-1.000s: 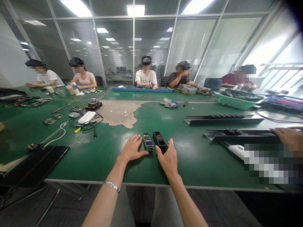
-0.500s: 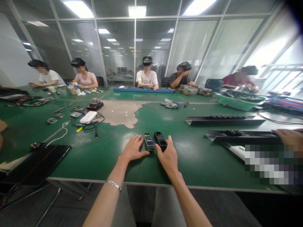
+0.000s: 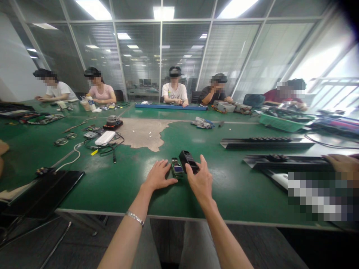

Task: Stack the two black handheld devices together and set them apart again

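A small green circuit board (image 3: pixel 177 169) with a bluish screen lies on the green table in front of me. My left hand (image 3: pixel 159 175) rests beside it on the left, palm down, fingers stretched and thumb near the board's lower edge. To the right of the board, a black plastic housing (image 3: pixel 188 161) with cut-out openings is gripped by my right hand (image 3: pixel 200 177). The thumb presses its near side and the fingers wrap the right side, partly hidden. The housing looks tilted and slightly raised from the table.
Two dark metal channels (image 3: pixel 266 142) lie to the right, with another person's hand (image 3: pixel 343 166) by the nearer one. A white power bank (image 3: pixel 105 138) with cables and a pair of glasses (image 3: pixel 65 139) sit left. A green basket (image 3: pixel 283 122) stands far right. Several people sit across the table.
My right hand has closed on the black housing, lifting and tilting it slightly and shifting it up and left. My left hand and the circuit board have stayed in place.
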`<action>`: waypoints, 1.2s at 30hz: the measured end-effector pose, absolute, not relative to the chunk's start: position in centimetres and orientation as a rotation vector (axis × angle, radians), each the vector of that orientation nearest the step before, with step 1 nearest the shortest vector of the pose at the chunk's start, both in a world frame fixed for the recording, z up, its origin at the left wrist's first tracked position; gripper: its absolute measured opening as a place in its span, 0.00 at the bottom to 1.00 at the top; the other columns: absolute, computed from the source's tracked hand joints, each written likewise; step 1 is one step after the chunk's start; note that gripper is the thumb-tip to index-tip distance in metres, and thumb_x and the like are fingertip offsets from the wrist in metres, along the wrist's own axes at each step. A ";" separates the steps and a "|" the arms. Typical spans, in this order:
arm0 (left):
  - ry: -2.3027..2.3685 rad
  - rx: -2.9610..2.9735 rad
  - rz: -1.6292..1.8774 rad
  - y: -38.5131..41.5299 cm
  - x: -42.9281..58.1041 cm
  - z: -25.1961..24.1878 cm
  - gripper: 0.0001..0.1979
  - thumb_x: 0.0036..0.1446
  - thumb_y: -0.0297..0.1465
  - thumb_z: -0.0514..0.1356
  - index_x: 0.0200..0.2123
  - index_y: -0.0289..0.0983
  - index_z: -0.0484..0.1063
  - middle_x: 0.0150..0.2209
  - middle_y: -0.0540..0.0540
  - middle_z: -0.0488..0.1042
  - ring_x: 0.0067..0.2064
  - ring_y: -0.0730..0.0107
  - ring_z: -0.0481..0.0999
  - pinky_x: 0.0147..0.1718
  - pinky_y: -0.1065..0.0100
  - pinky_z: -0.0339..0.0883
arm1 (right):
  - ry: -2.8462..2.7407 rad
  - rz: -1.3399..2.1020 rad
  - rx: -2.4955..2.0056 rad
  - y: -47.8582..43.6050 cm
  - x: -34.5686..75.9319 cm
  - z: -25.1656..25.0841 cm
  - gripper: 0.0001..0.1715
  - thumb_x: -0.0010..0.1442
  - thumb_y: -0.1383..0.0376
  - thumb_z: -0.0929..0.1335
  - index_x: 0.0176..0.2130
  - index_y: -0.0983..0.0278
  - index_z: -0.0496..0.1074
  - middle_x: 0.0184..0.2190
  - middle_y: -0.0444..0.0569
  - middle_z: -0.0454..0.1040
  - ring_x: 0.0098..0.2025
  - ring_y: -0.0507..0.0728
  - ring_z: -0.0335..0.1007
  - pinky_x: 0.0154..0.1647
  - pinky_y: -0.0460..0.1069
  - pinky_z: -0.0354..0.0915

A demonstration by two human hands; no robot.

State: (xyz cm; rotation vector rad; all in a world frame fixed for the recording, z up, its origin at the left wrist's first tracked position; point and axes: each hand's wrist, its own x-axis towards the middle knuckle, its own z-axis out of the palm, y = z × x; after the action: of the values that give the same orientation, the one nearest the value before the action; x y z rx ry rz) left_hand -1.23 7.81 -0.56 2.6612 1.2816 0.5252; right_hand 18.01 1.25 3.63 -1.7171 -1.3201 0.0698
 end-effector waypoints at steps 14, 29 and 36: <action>1.258 2.657 0.556 7.5 -1.3 -0.3 0.38 0.58 0.54 0.62 0.66 0.41 0.63 0.69 0.36 0.60 0.70 0.45 0.58 0.68 0.44 0.48 | -1.513 -0.006 -1.754 1.7 13.8 4.1 0.45 0.64 0.54 0.65 0.70 0.73 0.51 0.50 0.65 0.77 0.49 0.69 0.76 0.48 0.58 0.68; 1.262 2.641 0.533 8.0 -1.3 -0.9 0.45 0.57 0.49 0.61 0.70 0.32 0.52 0.70 0.33 0.57 0.71 0.45 0.56 0.70 0.46 0.46 | -1.561 -0.036 -1.765 0.8 13.4 2.3 0.43 0.66 0.55 0.63 0.70 0.73 0.50 0.48 0.65 0.77 0.48 0.68 0.75 0.47 0.59 0.69; 1.287 2.638 0.525 8.0 -1.2 -0.9 0.46 0.57 0.52 0.60 0.70 0.33 0.52 0.70 0.33 0.57 0.71 0.46 0.56 0.70 0.47 0.46 | -1.521 0.010 -1.777 -0.1 13.8 1.0 0.45 0.68 0.48 0.60 0.70 0.75 0.49 0.48 0.67 0.78 0.48 0.68 0.76 0.47 0.58 0.69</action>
State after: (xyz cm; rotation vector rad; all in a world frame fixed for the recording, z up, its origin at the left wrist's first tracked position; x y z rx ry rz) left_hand -1.22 8.00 -0.93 2.6382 1.2870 0.5253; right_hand 13.76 -0.12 0.96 -1.7766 -1.5209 0.0097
